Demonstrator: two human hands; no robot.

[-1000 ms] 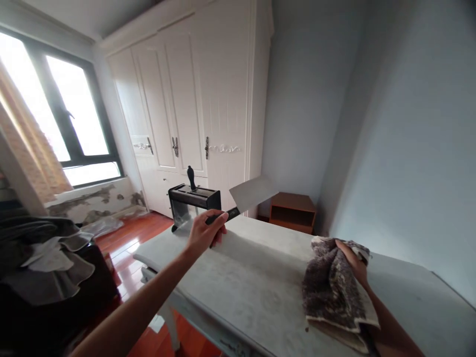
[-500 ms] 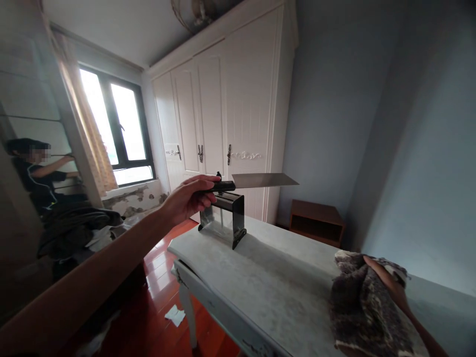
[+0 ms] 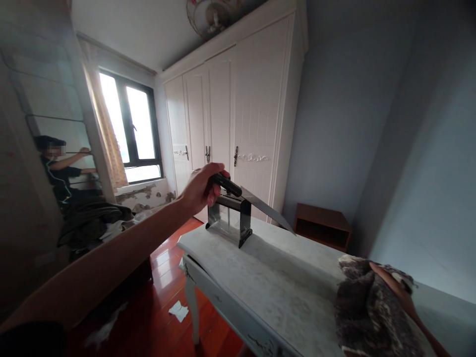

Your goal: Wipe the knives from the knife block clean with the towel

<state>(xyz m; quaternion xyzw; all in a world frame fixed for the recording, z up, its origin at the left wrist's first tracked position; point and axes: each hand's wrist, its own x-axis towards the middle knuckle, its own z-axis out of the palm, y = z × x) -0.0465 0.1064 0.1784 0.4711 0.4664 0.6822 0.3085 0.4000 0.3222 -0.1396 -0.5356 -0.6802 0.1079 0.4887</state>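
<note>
Left hand (image 3: 204,186): wrapped firmly round the black handle, fingers curled and thumb side uppermost; raised above the left end of the table (image 3: 267,277).
Knife (image 3: 266,209): gripped in the left hand, in the air; broad blade pointing right and sloping down, with the tip above the far side of the table.
Right hand (image 3: 396,286): closed on bunched cloth (image 3: 362,310) at the near right; most fingers hidden in the folds.
Cloth: brown and cream, fluffy, hanging in thick folds over the near right of the table.
Knife holder (image 3: 246,222): standing upright on the left end of the table, below and behind the knife; black top and ends, see-through side; top partly covered by the left hand and handle, so contents hard to make out.
Nightstand (image 3: 323,215): reddish brown, beyond the table; open compartment facing forward, dark inside, contents too dim to tell.
Wardrobe (image 3: 256,109): white, at the far side, doors closed, contents hidden.
Table: pale, faintly patterned top, carved trim along the near side.
Floor (image 3: 163,285): glossy red wood, with white paper (image 3: 179,311) lying left of a table leg.
Left side: person (image 3: 63,173) in dark clothes with both arms stretched right, near a dark fabric heap (image 3: 94,218).
</note>
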